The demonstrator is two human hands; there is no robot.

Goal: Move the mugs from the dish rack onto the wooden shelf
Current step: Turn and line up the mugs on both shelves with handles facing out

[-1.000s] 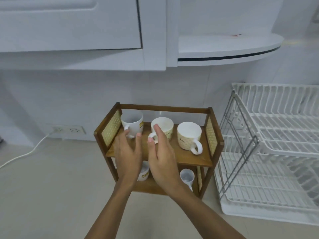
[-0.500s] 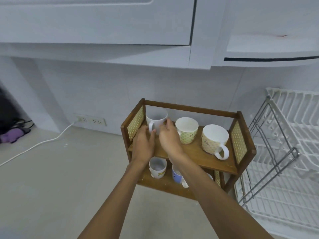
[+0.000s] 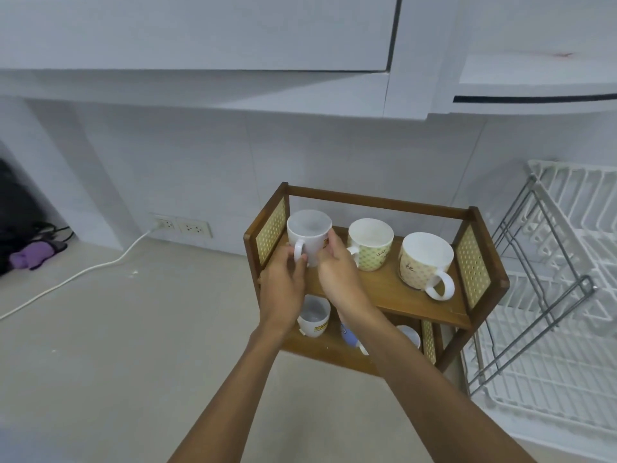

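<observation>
A two-tier wooden shelf [image 3: 384,294] stands on the counter. On its top tier, a white mug [image 3: 309,240] sits at the left end. My left hand [image 3: 283,289] pinches its handle and my right hand [image 3: 337,272] presses its right side. A yellow-patterned mug [image 3: 370,243] stands in the middle and a cream mug [image 3: 422,262] at the right. On the lower tier are a white mug [image 3: 314,317], a blue mug [image 3: 347,334] partly hidden by my right arm, and a third mug [image 3: 409,334]. The white dish rack [image 3: 564,295] at the right holds no mugs.
A double wall socket [image 3: 182,224] with a white cable [image 3: 83,272] sits left of the shelf. A purple object [image 3: 31,257] lies at the far left. White cabinets [image 3: 233,45] hang overhead. Beige countertop [image 3: 133,345] stretches in front.
The view has swung left, so the shelf sits further right. Both hands reached forward from the shelf front and closed around the left white mug.
</observation>
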